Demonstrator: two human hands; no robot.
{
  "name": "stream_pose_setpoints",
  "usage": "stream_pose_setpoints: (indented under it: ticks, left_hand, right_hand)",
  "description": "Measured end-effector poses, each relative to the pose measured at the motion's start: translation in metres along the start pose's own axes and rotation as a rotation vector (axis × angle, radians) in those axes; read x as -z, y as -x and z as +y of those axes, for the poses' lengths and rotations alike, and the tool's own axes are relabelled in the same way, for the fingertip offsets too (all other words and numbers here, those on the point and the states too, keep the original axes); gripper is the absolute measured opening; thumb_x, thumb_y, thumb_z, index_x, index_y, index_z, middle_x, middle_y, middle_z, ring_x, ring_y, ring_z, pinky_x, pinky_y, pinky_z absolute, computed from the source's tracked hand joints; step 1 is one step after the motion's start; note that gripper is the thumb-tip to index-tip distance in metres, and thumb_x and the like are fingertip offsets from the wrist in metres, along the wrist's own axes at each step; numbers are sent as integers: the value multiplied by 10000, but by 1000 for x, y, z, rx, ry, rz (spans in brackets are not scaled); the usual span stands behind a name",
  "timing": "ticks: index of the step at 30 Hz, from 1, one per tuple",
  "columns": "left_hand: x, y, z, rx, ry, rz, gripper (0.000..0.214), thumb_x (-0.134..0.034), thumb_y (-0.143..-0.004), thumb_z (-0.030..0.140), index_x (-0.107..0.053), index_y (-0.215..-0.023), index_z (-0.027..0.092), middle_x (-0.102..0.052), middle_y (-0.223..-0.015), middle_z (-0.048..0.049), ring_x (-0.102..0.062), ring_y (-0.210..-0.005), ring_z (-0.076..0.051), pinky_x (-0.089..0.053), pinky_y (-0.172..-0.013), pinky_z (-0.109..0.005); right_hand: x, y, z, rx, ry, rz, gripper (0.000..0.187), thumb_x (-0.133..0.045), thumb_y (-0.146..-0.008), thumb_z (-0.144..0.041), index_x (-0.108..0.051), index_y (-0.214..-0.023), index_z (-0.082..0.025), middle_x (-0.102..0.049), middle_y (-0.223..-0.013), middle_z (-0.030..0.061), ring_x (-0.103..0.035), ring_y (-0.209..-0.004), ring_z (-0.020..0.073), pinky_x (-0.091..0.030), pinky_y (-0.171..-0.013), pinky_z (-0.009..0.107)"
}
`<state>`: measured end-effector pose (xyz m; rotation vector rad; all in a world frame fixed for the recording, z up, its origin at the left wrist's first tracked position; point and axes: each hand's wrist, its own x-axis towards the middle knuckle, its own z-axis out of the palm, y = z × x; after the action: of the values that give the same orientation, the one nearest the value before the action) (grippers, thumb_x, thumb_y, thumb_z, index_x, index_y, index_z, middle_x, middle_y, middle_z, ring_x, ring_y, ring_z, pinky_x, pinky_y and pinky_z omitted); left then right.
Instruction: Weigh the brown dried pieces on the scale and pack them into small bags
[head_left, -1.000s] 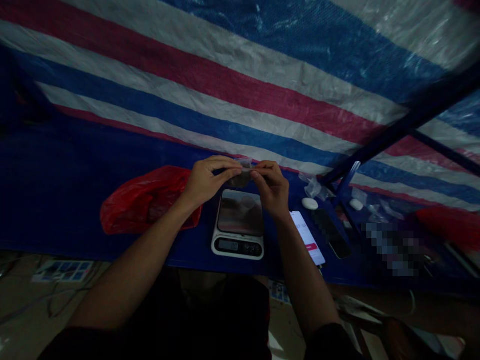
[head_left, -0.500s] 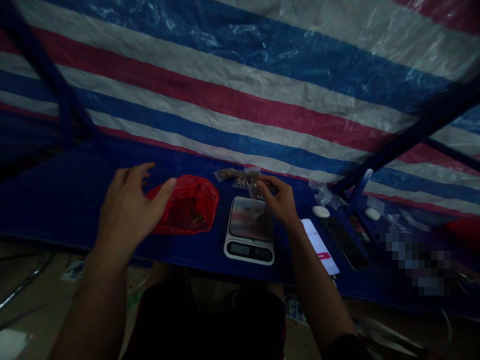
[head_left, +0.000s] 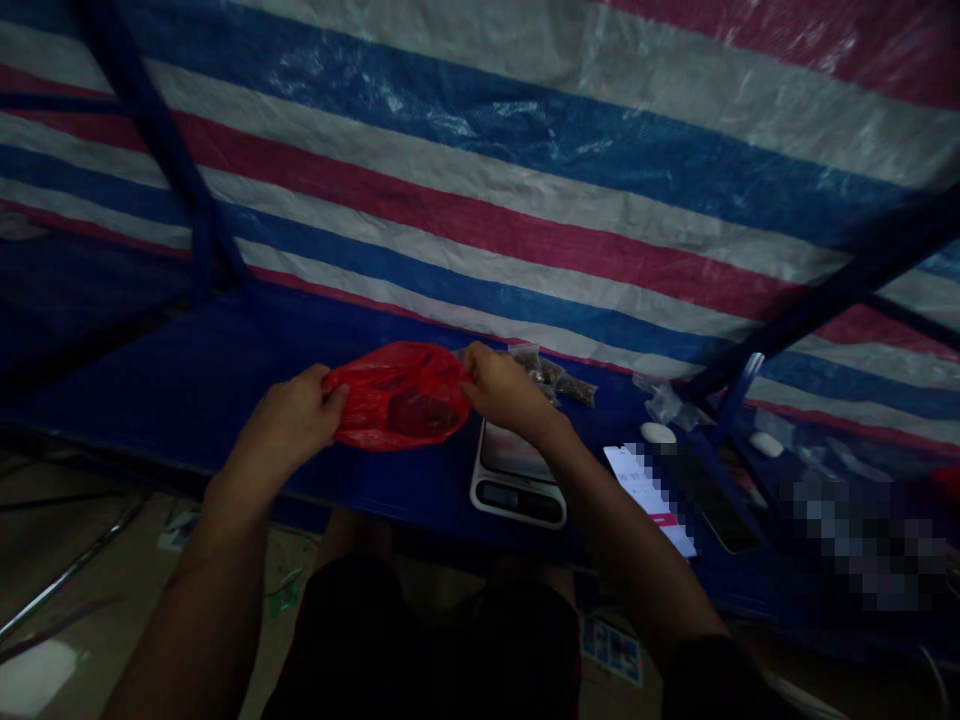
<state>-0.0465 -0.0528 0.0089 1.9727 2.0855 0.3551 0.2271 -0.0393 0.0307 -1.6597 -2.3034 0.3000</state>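
A red plastic bag (head_left: 397, 397) lies on the blue table (head_left: 225, 370) in front of me. My left hand (head_left: 296, 420) pinches its left edge. My right hand (head_left: 499, 388) grips the bag's right edge, fingers closed. The bag is stretched between both hands, and something dark shows inside it. Just right of the bag stands a small kitchen scale (head_left: 517, 470), partly under my right wrist. Behind the scale lie several small clear pouches (head_left: 559, 375) with brown contents.
A lit phone (head_left: 652, 485) lies right of the scale, with a small white round object (head_left: 658, 433) and crumpled clear bags (head_left: 664, 400) behind it. A striped tarp (head_left: 480, 180) forms the back wall. Dark blue frame bars (head_left: 172, 170) rise at left and right.
My right hand let go of the small pouch and crossed left to the red bag. My left hand closed on the bag's left edge. The view shifted left.
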Motion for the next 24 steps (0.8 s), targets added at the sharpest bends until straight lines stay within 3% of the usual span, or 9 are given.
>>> stream_pose_setpoints:
  ticks: [2,7,13,16,18,21,22,24]
  left_hand:
    - [3,5,7,25,57,-76,340,-387,-1017,460,-621,-1050,216,-744,-746,-85,-754,-701,-297,-484,-653,-362]
    - [-1,14,29,-18,143,-199,448,-303,-1055,505,-620,-1105,192,-760,-740,-90,-769,-691,-291,-506,-654,-362]
    - [-2,12,30,-43,123,-244,554,-218,-1071,528,-642,-1092,172,-780,-793,-120,-766,-691,-287,-541,-671,-374]
    - [1,13,26,-53,28,-188,577,-269,-1063,566,-670,-1116,154,-790,-913,-164,-784,-860,-340,-571,-751,-416]
    - [3,18,27,-88,-40,-3,564,-381,-1039,577,-660,-1239,129,-762,-1164,-219,-754,-1064,-396,-585,-847,-472]
    - [7,31,37,-313,-6,317,446,-482,-1032,452,-632,-1329,154,-660,-1396,-210,-657,-1278,-386,-548,-1037,-507]
    - [7,35,42,-435,27,320,360,-470,-1041,382,-653,-1277,180,-673,-1370,-178,-658,-1271,-348,-537,-1067,-479]
    - [4,39,50,-634,43,145,262,-428,-1036,238,-678,-1111,210,-730,-1209,-125,-713,-1126,-275,-563,-1005,-404]
  right_hand:
    - [9,1,3,20,-85,84,168,-551,-955,-135,-621,-1103,-171,-771,-999,104,-705,-874,231,-464,-740,311]
    - [11,3,1,100,-224,65,252,-524,-975,-101,-670,-1172,-158,-778,-932,70,-695,-843,211,-504,-783,310]
    - [3,2,14,94,-226,78,425,-415,-1048,-107,-687,-1369,-163,-798,-1229,128,-752,-1058,223,-550,-1007,364]
    - [1,7,19,51,-144,36,483,-435,-1044,-124,-639,-1476,-195,-760,-1358,129,-722,-1216,256,-531,-1106,418]
    - [0,13,16,35,-61,44,479,-489,-1037,-155,-630,-1493,-198,-706,-1445,149,-668,-1311,294,-517,-1139,469]
    - [0,25,2,138,-12,238,424,-485,-1034,-130,-684,-1407,-164,-647,-1479,193,-600,-1370,309,-495,-1156,492]
    - [0,28,-3,242,-36,247,413,-465,-1028,-98,-708,-1356,-162,-662,-1446,184,-605,-1351,287,-494,-1151,465]
    - [-1,30,-10,456,-76,55,401,-451,-1012,-53,-743,-1258,-174,-732,-1308,135,-662,-1244,234,-515,-1097,391]
